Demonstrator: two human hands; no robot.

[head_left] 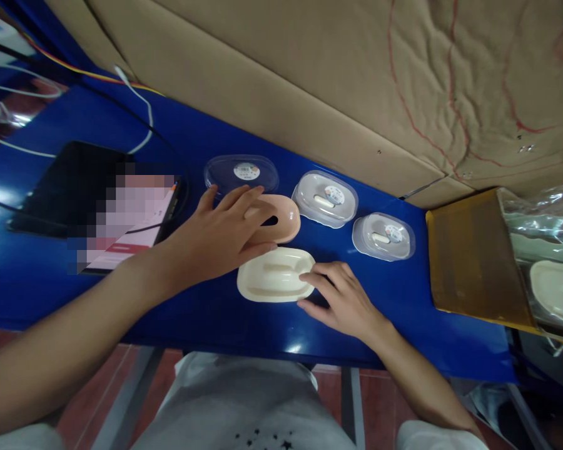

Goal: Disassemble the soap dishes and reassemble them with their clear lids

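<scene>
"Fingers [232, 199] of your left hand [216, 234], how do they sit?"

"Spread apart, palm down over the peach dish [289, 219], covering its left part. My thumb reaches toward the far rim of the cream dish [265, 278]."

"And your right hand [344, 301]?"

"Bent fingertips over the right end of that cream dish, thumb by its near edge. Whether I'm pinching it, I can't tell."

"Where's the cream dish?"

"On the blue table [201, 325], just on my side of the peach one. Beyond my left fingers lies a clear lid [225, 167]; two lidded containers [325, 199] stand to the right."
</scene>
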